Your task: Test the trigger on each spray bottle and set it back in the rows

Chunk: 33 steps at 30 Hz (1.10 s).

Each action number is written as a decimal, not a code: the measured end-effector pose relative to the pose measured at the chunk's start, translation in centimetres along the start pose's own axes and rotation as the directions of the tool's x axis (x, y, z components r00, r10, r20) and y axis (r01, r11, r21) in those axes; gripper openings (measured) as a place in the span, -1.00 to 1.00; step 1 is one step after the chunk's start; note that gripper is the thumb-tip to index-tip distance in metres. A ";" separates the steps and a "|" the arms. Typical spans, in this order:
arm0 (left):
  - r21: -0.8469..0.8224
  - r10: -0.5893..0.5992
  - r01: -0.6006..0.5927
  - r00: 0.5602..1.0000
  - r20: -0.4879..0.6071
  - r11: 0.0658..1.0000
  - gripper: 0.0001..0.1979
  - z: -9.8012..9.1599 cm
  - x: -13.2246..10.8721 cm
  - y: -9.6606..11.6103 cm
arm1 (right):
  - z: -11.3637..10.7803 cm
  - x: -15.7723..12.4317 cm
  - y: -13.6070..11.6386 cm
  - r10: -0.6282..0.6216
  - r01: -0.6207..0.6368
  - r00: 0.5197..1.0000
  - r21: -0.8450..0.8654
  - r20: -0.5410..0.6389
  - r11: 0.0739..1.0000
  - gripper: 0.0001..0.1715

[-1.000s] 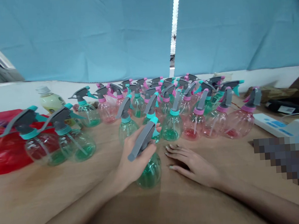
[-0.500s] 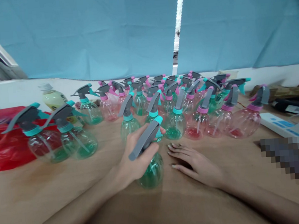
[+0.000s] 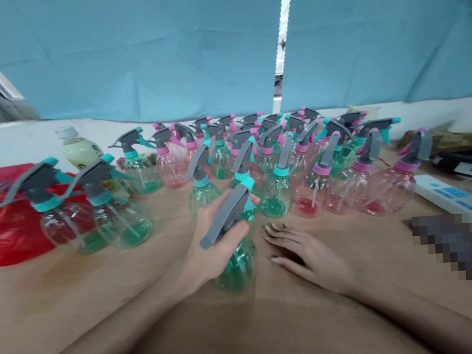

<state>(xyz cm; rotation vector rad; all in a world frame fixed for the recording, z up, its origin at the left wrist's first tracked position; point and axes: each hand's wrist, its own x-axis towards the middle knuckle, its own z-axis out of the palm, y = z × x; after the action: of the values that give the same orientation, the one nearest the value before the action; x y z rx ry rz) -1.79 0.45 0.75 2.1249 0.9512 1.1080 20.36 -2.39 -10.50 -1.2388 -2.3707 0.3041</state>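
Observation:
My left hand (image 3: 212, 243) is wrapped round the neck of a spray bottle (image 3: 239, 268) with a clear green body and a grey and turquoise trigger head. The bottle stands on the wooden table (image 3: 303, 328) directly before me, its neck hidden by my fingers. Palm down on the wood to the right of it lies my right hand (image 3: 310, 252), fingers stretched out and holding nothing. Just beyond my hands stand more spray bottles, among them a green one (image 3: 276, 198) and a pink one (image 3: 312, 198).
Two green spray bottles (image 3: 124, 222) stand at the left, by a red plastic bag (image 3: 14, 235) and a capped pale-yellow bottle (image 3: 80, 150). Several rows of spray bottles reach back to the blue cloth (image 3: 150, 59). At right are a white device (image 3: 443, 192) and a black object (image 3: 461, 165).
The camera view has shifted slightly. My left hand keeps its hold on the spray bottle, and my right hand stays flat on the table.

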 end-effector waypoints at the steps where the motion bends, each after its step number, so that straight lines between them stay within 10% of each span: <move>1: 0.011 -0.007 0.007 1.000 -0.019 1.000 -0.76 0.1 0.0 0.0 | 0.0 0.0 0.0 0.002 -0.002 1.000 -0.002 0.001 1.000 -0.44; 33: -0.005 -0.092 0.092 0.996 -0.018 0.996 -0.68 0.2 0.1 0.5 | -0.1 0.1 -0.3 0.011 -0.010 1.000 0.023 -0.002 1.000 -0.44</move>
<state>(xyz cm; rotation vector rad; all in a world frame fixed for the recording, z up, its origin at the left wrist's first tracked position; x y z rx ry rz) -1.39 0.17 1.04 2.0492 1.0441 1.0846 20.15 -2.50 -10.23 -1.2408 -2.3531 0.3327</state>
